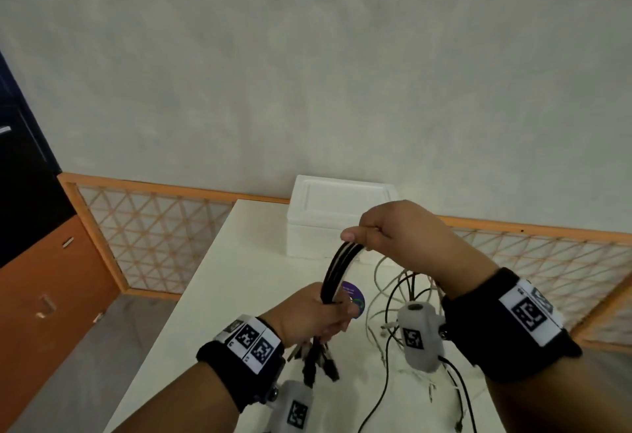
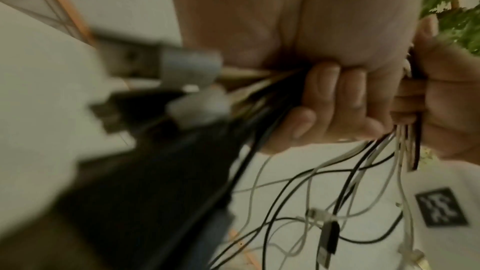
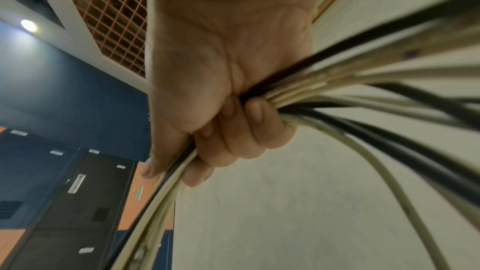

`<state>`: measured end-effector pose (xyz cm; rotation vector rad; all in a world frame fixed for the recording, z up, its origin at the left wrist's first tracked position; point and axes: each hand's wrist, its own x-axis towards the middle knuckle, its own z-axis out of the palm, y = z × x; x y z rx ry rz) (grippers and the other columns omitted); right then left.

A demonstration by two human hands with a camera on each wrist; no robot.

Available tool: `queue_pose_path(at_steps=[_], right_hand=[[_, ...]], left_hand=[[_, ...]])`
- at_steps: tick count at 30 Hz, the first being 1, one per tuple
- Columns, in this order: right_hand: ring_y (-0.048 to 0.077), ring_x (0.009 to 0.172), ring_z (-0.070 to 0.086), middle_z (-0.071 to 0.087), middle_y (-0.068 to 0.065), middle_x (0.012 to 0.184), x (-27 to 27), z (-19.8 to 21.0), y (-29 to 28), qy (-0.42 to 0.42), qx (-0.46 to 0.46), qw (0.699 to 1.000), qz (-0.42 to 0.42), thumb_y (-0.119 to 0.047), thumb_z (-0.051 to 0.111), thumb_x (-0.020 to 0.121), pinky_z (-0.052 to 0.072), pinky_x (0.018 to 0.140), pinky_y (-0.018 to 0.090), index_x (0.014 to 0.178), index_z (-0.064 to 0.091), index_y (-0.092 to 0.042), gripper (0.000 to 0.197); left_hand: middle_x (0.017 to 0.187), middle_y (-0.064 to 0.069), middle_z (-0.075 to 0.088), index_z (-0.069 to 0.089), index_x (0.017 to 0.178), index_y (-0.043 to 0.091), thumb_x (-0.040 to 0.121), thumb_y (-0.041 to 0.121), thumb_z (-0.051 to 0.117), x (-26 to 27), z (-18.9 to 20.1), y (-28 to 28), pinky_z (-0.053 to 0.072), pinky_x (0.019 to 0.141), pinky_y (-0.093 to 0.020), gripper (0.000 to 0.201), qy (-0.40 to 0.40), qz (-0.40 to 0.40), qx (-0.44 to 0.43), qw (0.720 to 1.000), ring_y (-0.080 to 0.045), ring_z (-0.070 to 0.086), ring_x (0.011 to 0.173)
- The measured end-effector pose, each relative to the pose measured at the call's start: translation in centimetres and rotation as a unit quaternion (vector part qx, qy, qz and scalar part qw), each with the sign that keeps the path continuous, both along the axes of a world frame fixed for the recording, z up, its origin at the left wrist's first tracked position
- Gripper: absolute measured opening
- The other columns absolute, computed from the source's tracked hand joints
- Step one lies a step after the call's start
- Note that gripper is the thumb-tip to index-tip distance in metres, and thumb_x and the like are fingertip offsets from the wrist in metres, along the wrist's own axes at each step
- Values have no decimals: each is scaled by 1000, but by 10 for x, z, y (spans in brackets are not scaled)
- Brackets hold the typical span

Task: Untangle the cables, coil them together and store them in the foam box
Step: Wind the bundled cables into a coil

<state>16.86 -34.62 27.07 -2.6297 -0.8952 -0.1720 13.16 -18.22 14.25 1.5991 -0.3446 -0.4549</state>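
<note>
A bundle of black and white cables [image 1: 338, 268] arcs between my two hands above the white table [image 1: 219, 295]. My left hand [image 1: 318, 313] grips the bundle low down, with several plug ends [image 1: 314, 364] hanging below the fist; the left wrist view shows its fingers [image 2: 335, 98] curled round the cables. My right hand [image 1: 379, 227] is raised higher and clenches the same bundle [image 3: 337, 98] in a fist [image 3: 233, 126]. Loose lengths of cable [image 1: 396, 299] trail down to the table under the right wrist. The white foam box [image 1: 328, 224] stands closed at the table's far edge.
A purple round disc [image 1: 354, 297] lies on the table behind my left hand. An orange-framed lattice partition [image 1: 154, 237] runs behind the table. A dark and orange cabinet [image 1: 41, 244] stands at the left. The table's left edge drops to grey floor [image 1: 102, 364].
</note>
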Motion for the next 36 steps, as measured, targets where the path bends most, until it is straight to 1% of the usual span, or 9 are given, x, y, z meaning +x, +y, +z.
queue_pose_path(at_steps=[6,10,14,19,21,23,26,33,36], right_hand=[[9,52,44,45,-3,52,9,-7,-4,48,112,992,-7,-49,60,83,34,53,23,54,52,-18,43],[4,48,40,41,-7,53,20,-31,-1,65,253,965,-38,-42,53,90,30,51,17,57,44,-15,44],[3,59,48,50,-13,62,17,-78,15,144,369,918,1,-23,45,95,39,58,21,74,50,-22,22],[9,87,64,64,-4,96,-5,-114,29,141,250,958,25,-32,45,87,52,76,25,117,46,-21,32],[14,89,64,65,5,98,-6,-117,41,165,170,971,23,-18,42,90,50,76,26,121,47,-14,32],[15,91,63,64,10,101,-4,-116,49,215,77,974,15,-10,40,96,46,77,19,124,52,-5,31],[-11,56,51,48,-22,71,-16,-112,43,172,54,983,14,-17,43,96,41,55,5,87,59,-31,23],[24,76,61,65,12,87,-9,-117,35,117,19,993,14,-18,41,86,50,70,40,97,59,-5,25],[16,76,61,65,0,87,-16,-116,19,146,44,988,-11,-29,53,85,51,70,35,95,57,-18,15]], left_hand=[[46,4,45,55,54,22,90,30,58,-12,8,-4,30,46,-22,38,3,-81,-49,995,-6,33,39],[44,9,38,72,76,21,84,49,65,-19,31,-5,30,45,-20,30,-30,-150,-140,978,-8,32,39],[49,7,44,64,116,6,79,36,75,-9,46,0,31,43,-15,49,-3,-110,-271,956,-1,33,37],[84,-18,59,65,124,22,76,7,62,3,52,14,36,37,-16,51,-52,7,-348,936,-9,44,38],[109,-13,68,65,124,23,74,-3,53,4,51,15,49,45,-22,57,-61,38,-336,939,-17,63,61],[133,0,60,62,127,26,73,-12,42,4,47,13,55,77,-27,69,-80,47,-287,954,-21,66,103],[149,13,42,56,131,37,71,-14,36,4,42,9,25,117,-36,82,-112,26,-201,973,-15,35,141],[157,28,2,43,127,65,75,-4,39,1,53,13,8,121,-39,86,-166,64,51,983,3,-6,145],[157,28,-2,38,124,70,80,-8,40,1,60,22,15,107,-9,90,-190,87,88,974,1,-8,145]])
